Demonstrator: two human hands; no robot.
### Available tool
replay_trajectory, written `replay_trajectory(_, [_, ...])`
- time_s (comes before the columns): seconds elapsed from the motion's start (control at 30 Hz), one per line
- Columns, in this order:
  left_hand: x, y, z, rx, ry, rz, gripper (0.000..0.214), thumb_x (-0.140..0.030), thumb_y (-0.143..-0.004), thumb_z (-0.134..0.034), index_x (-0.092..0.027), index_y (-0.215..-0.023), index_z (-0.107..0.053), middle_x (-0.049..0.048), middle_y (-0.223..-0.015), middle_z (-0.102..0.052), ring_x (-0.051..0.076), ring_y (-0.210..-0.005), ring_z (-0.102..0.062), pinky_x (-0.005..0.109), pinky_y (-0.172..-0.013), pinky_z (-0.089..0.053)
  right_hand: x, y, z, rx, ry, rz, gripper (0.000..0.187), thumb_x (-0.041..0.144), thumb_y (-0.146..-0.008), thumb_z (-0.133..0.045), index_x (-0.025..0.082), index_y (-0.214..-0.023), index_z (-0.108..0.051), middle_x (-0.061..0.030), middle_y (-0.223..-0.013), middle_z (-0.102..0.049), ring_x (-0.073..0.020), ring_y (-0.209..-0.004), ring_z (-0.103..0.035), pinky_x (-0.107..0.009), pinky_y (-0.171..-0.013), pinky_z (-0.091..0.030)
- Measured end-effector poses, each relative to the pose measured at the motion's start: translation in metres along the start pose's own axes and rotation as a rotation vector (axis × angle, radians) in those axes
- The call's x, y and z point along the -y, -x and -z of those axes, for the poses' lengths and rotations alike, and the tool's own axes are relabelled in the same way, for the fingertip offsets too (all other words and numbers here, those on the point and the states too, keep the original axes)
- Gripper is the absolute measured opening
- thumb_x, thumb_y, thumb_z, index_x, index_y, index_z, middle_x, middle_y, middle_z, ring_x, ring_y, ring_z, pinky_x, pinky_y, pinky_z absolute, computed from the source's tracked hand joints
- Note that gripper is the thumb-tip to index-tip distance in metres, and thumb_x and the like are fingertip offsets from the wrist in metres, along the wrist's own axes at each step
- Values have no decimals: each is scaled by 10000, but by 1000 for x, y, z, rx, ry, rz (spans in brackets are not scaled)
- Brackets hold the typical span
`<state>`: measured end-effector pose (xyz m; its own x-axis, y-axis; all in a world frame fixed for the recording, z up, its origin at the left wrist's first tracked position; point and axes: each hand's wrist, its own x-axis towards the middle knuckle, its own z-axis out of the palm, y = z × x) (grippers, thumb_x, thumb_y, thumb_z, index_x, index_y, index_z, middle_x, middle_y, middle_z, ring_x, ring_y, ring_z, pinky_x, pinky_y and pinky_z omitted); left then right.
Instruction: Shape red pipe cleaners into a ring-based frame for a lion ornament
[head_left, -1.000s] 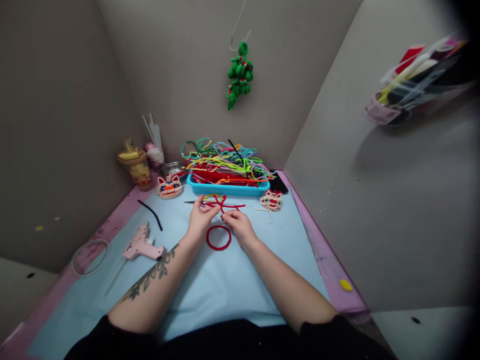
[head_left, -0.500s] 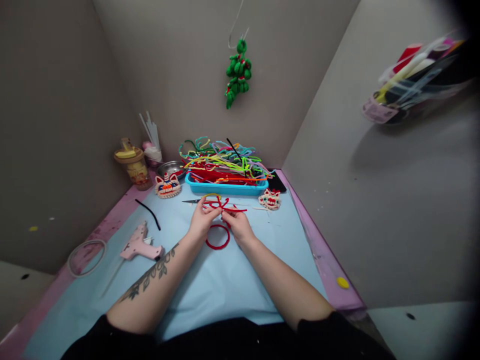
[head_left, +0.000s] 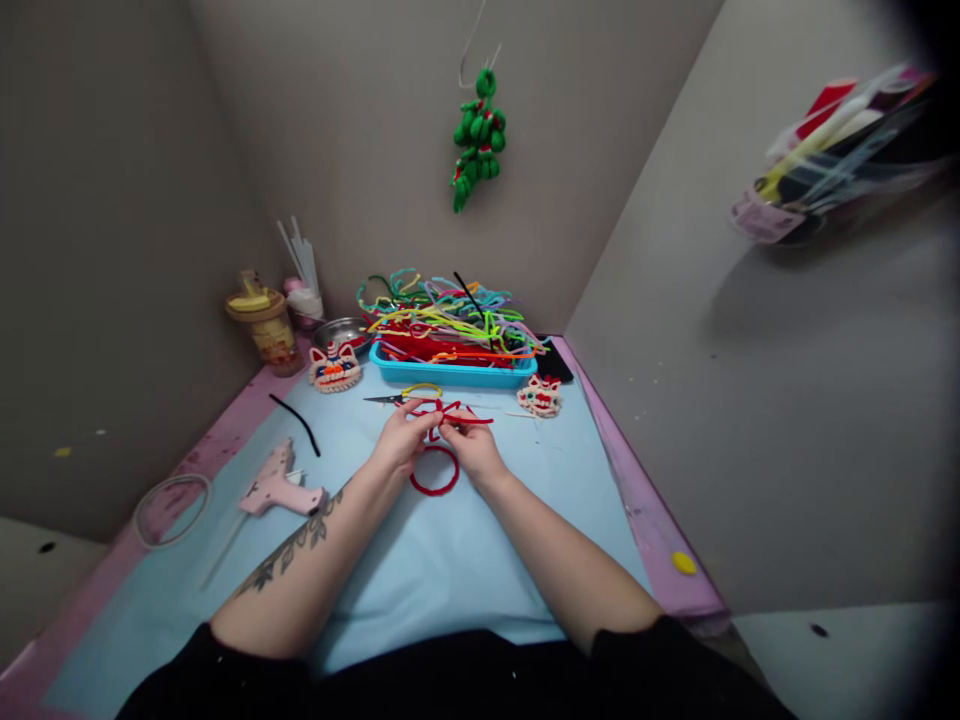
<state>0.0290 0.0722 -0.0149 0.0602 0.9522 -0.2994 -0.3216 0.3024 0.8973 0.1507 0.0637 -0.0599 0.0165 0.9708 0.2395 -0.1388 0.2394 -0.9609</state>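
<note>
Between my two hands is a bent red pipe cleaner [head_left: 474, 420] with several short loops and a straight end sticking out to the right. My left hand [head_left: 403, 438] pinches it from the left, and my right hand [head_left: 474, 448] pinches it from the right, fingertips nearly touching. Just below them, a red pipe-cleaner ring [head_left: 436, 492] lies on the blue sheet. Beyond my left fingers rest yellow-handled scissors [head_left: 421, 387], their dark blades pointing left. Fingers cover part of the red piece, so its exact shape is hidden.
A blue tray [head_left: 457, 377] heaped with coloured pipe cleaners stands at the back. Beside it sit two lion-face pieces [head_left: 334, 370] [head_left: 540, 398]. A pink glue gun [head_left: 279, 488] and a black pipe cleaner [head_left: 298, 420] lie left. A lidded cup [head_left: 268, 335] stands back left.
My left hand has turned and shifted slightly left and down, and the red loops between my fingers now sit differently. The ring stays on the sheet; the view has shifted a little.
</note>
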Motion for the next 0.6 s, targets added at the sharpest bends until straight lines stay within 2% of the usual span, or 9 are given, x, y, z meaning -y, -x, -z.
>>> replay_trajectory(0.1, [-4, 0, 1, -21, 12, 44, 748, -248, -525, -836, -136, -1187, -505, -118, -437, -405, 29, -345, -270, 196, -380, -99, 4, 0, 0, 11, 60, 23, 134, 321, -764, -624, 203, -821, -650, -12, -810, -653, -160, -760, -575, -278, -715, -446])
replay_trajectory(0.3, [-10, -3, 7, 11, 31, 9, 550, -254, -527, -841, -149, -1007, -594, -109, -457, -411, 17, -342, -284, 182, -375, -115, 11, 3, 0, 64, 146, -116, 175, 351, -742, -617, 179, -775, -614, 7, -709, -601, -112, -579, -479, -242, -567, -387])
replay_trajectory(0.47, [-10, -6, 11, 6, 40, 34, 487, -231, -503, -852, -140, -922, -620, -105, -446, -407, 15, -343, -286, 180, -377, -125, 14, 3, 0, 38, 202, -99, 143, 322, -724, -601, 181, -698, -605, 25, -622, -566, -101, -522, -410, -243, -538, -345])
replay_trajectory(0.6, [-8, -8, 13, 2, 63, 56, 453, -204, -494, -856, -144, -878, -622, -112, -432, -384, 10, -337, -269, 178, -372, -112, 13, 2, 1, -17, 211, -103, 152, 332, -704, -621, 186, -742, -638, 4, -678, -620, -133, -592, -488, -263, -588, -388])
